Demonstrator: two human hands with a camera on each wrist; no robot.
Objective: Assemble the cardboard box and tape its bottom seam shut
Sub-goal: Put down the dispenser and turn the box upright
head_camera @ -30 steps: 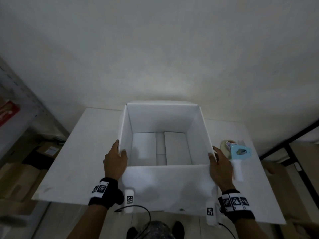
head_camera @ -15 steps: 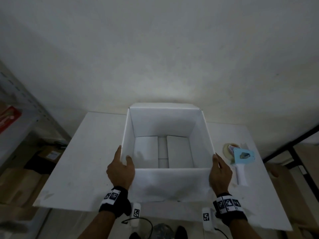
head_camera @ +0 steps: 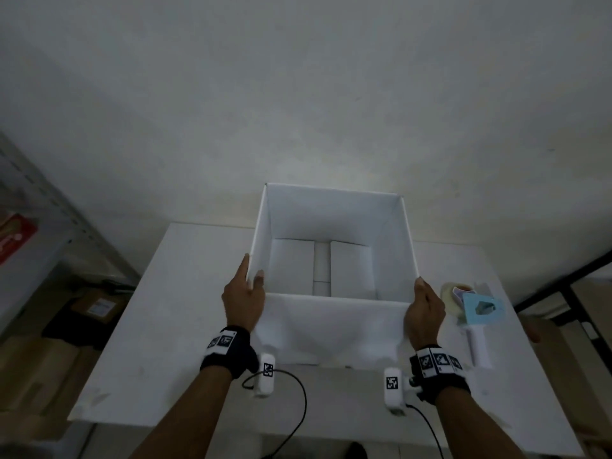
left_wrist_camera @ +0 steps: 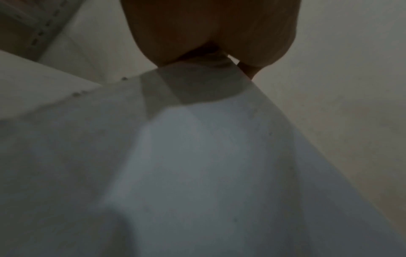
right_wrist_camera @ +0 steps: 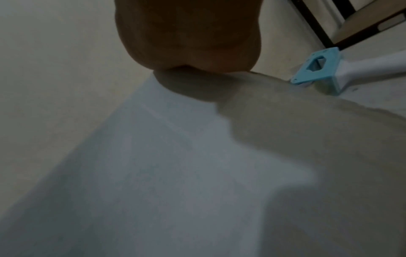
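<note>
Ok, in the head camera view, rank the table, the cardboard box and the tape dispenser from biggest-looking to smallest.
1. Table, largest, though partly covered.
2. Cardboard box, standing open-topped on it.
3. Tape dispenser, clearly the smallest, lying right of the box.

We see the box standing open-topped on the table toward its far middle, our left hand at its near left corner and our right hand at its near right corner, the tape dispenser lying just right of that hand.
</note>
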